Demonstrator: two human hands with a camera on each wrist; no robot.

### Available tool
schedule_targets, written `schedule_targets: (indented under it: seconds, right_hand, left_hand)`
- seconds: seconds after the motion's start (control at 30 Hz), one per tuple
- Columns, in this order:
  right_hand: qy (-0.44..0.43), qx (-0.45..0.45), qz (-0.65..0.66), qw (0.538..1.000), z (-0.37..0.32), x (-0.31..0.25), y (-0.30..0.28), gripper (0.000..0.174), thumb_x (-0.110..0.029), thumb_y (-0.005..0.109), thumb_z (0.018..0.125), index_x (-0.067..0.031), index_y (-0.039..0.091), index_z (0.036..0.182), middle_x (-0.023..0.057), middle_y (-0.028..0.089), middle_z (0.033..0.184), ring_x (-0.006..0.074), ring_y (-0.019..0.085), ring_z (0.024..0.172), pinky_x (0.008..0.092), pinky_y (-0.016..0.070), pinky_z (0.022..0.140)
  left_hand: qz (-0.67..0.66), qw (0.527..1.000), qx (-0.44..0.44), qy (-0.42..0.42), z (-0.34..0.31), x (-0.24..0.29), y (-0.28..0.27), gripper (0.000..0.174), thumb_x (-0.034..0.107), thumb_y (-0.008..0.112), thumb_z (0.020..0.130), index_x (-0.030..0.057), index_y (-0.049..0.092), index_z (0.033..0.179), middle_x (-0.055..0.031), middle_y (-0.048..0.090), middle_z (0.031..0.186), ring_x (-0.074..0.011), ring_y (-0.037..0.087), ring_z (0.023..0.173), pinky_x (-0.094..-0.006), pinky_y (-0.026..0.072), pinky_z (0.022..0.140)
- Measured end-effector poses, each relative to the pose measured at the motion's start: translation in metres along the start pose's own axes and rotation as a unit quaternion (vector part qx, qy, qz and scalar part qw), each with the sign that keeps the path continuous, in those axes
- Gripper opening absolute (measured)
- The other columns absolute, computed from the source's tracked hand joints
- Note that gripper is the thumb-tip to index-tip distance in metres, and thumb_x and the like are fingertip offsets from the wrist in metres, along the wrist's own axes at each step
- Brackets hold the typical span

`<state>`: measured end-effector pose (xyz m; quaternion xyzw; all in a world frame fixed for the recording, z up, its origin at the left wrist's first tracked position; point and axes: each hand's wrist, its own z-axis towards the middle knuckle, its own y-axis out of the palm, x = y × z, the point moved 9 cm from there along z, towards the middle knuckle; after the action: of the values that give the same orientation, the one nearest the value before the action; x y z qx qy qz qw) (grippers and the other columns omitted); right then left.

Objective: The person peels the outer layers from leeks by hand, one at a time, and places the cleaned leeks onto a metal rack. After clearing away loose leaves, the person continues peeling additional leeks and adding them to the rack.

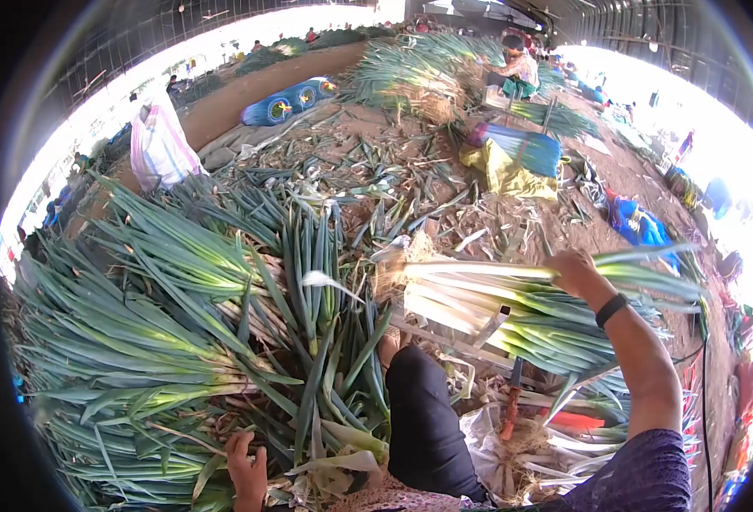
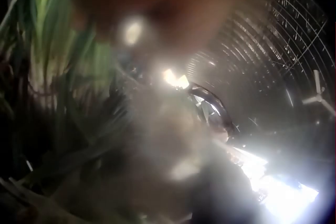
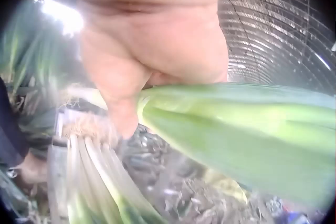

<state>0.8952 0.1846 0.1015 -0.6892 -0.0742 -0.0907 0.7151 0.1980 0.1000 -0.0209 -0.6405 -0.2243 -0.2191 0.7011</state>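
Under a ribbed tunnel roof (image 3: pixel 283 19), right hand (image 1: pixel 574 271) grips a leek (image 1: pixel 479 270) (smooth, tapering).

The space is covered by an arched roof of metal ribs and mesh (image 1: pixel 615 34), dark overhead. Strong daylight is let in through the open sides (image 1: pixel 735 145), which are washed out to white. The floor is bare brown earth (image 1: pixel 248 90), strewn with cut leaf trimmings (image 1: pixel 376 171). Blue sacks (image 1: pixel 278 108), a yellow cloth (image 1: pixel 509 175) and a blue tarpaulin (image 1: pixel 637 224) are laid on it.
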Motion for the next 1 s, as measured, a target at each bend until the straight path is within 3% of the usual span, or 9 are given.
schedule_targets:
  seconds: [0.17,0.4,0.47,0.57,0.77,0.83,0.87,0.97,1.0]
  right_hand:
    - [0.147,-0.113,0.076,0.98,-0.029,0.052,0.109,0.049,-0.024,0.07,0.071,-0.0204,0.06,0.118,0.0124,0.065,0.106,0.0308,0.059,0.105,0.0416,0.0458,0.088]
    - [0.134,-0.113,0.083,0.981,0.004,0.01,0.185,0.046,-0.021,0.069,0.073,-0.021,0.061,0.118,0.0117,0.06,0.116,0.0295,0.053,0.113,0.0425,0.0413,0.093]
    - [0.117,-0.111,0.07,0.984,0.03,0.001,0.208,0.045,-0.018,0.068,0.072,-0.0211,0.061,0.116,0.0116,0.057,0.115,0.0298,0.05,0.115,0.0434,0.0396,0.093]
    - [0.119,-0.016,0.086,0.989,0.023,-0.007,0.197,0.044,-0.015,0.068,0.07,-0.0197,0.061,0.113,0.0108,0.055,0.111,0.0294,0.048,0.112,0.0429,0.038,0.092]
    - [0.111,0.054,0.101,0.987,0.011,-0.015,0.199,0.053,-0.017,0.073,0.064,-0.0172,0.06,0.116,0.0104,0.055,0.114,0.0304,0.05,0.11,0.0425,0.0389,0.095]
    - [0.13,0.082,0.266,0.952,0.026,0.013,0.215,0.051,-0.016,0.071,0.071,-0.0137,0.058,0.12,0.0109,0.054,0.125,0.03,0.047,0.119,0.0402,0.0363,0.101]
    - [0.122,0.177,0.284,0.934,0.027,0.009,0.185,0.04,-0.011,0.067,0.078,-0.0081,0.059,0.117,0.0134,0.061,0.113,0.0287,0.057,0.107,0.0371,0.0443,0.093]
    - [0.133,0.263,0.441,0.848,0.045,-0.042,0.101,0.031,-0.01,0.063,0.083,-0.0069,0.061,0.114,0.0125,0.066,0.102,0.0228,0.064,0.094,0.0328,0.0488,0.085]
    - [0.081,0.292,0.366,0.88,0.049,-0.087,0.055,0.027,-0.009,0.06,0.086,-0.0061,0.061,0.113,0.0098,0.068,0.095,0.0185,0.065,0.088,0.0287,0.0501,0.08]
  left_hand:
    - [-0.057,0.989,-0.011,-0.135,-0.017,-0.027,0.006,0.032,0.004,0.064,0.08,-0.0009,0.057,0.11,-0.0135,0.054,0.113,-0.0279,0.055,0.104,-0.0395,0.0479,0.084]
    - [-0.123,0.987,-0.005,-0.105,-0.027,-0.07,0.019,0.033,0.0,0.063,0.081,-0.0002,0.057,0.114,-0.01,0.055,0.113,-0.0226,0.057,0.104,-0.0339,0.0489,0.085]
    - [-0.107,0.984,-0.021,-0.143,-0.027,-0.065,0.024,0.035,0.006,0.065,0.081,0.003,0.057,0.114,-0.0142,0.051,0.118,-0.0314,0.054,0.106,-0.042,0.0471,0.087]
    - [-0.081,0.994,-0.006,-0.078,-0.028,-0.059,0.023,0.032,0.007,0.065,0.079,0.0021,0.06,0.11,-0.0154,0.057,0.109,-0.0307,0.057,0.102,-0.0415,0.0489,0.081]
    - [-0.115,0.986,0.021,-0.115,-0.025,-0.065,0.01,0.029,0.009,0.066,0.079,0.0022,0.061,0.107,-0.0131,0.06,0.105,-0.0268,0.059,0.098,-0.0353,0.0497,0.079]
    - [-0.079,0.987,0.022,-0.136,-0.019,-0.083,-0.001,0.028,0.01,0.065,0.081,0.0016,0.061,0.107,-0.0119,0.06,0.105,-0.0245,0.059,0.097,-0.0344,0.0501,0.081]
    - [-0.109,0.982,0.031,-0.151,-0.013,-0.085,-0.011,0.028,0.009,0.064,0.082,0.0015,0.06,0.109,-0.0113,0.06,0.106,-0.0232,0.06,0.097,-0.0332,0.0501,0.081]
    - [-0.152,0.97,0.071,-0.176,0.007,-0.104,-0.038,0.034,0.008,0.061,0.087,0.0024,0.056,0.119,-0.0105,0.06,0.113,-0.0189,0.06,0.1,-0.0305,0.0492,0.086]
    - [-0.218,0.953,0.094,-0.189,0.014,-0.115,-0.044,0.034,0.01,0.061,0.087,0.0016,0.055,0.119,-0.0101,0.06,0.113,-0.0184,0.059,0.101,-0.03,0.0482,0.087]
